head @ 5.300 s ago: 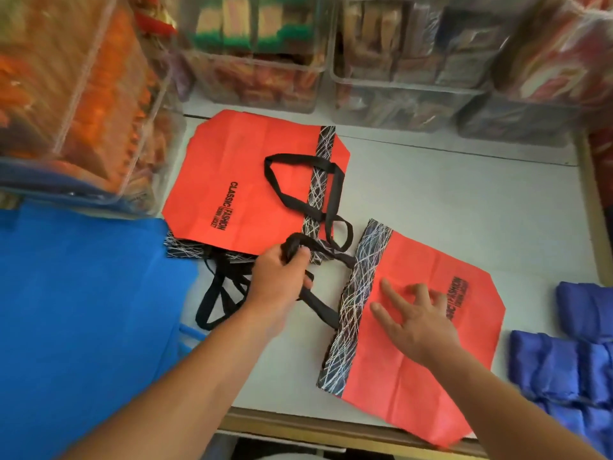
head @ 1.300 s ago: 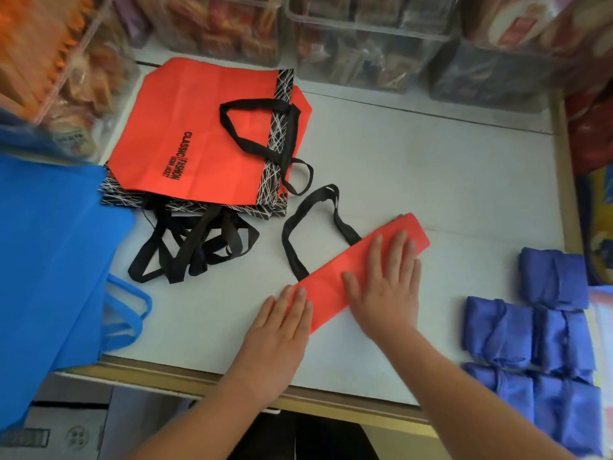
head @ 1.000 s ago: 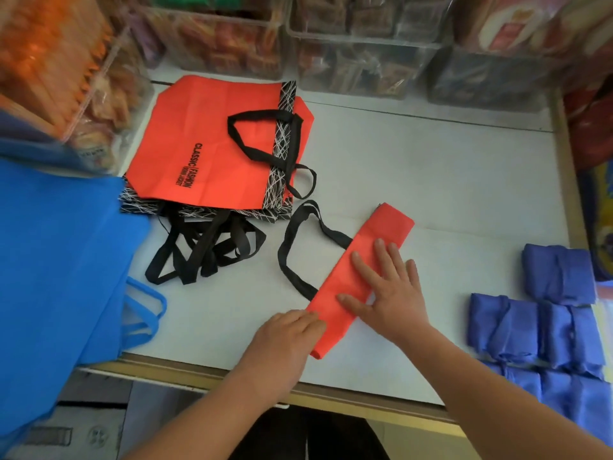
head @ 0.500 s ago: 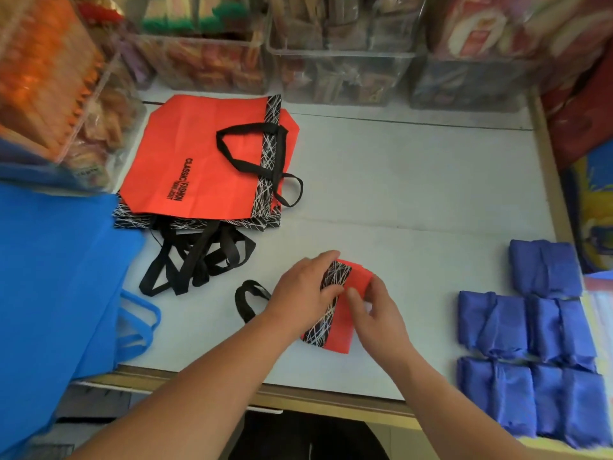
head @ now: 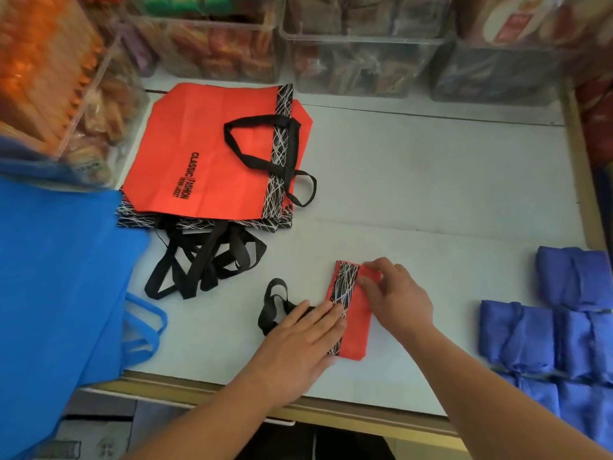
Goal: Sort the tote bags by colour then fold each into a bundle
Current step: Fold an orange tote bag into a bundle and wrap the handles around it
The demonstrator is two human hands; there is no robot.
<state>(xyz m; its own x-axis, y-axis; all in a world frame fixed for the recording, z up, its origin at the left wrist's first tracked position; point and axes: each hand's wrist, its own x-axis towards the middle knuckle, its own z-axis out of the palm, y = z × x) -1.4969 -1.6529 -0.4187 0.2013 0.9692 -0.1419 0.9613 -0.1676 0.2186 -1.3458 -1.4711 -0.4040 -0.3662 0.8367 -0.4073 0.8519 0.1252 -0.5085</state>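
Note:
A red tote bag [head: 356,322] lies folded into a small rectangle near the table's front edge, its black patterned band up and its black handles [head: 275,305] trailing to the left. My left hand [head: 298,340] presses flat on its left side with straight fingers. My right hand [head: 394,295] rests on its upper right corner, fingers bent over the edge. A stack of unfolded red totes [head: 212,161] lies at the back left. Several folded blue bundles [head: 547,330] sit at the right.
A large blue tote [head: 56,287] hangs over the table's left edge. Clear plastic bins [head: 358,54] of packaged goods line the back and left. The white table [head: 431,180] has a wooden rim at front and right.
The long red strip has been folded up into a short rectangle. Both hands moved from pinching the fold to pressing it down, and the handles now lie bunched at its left.

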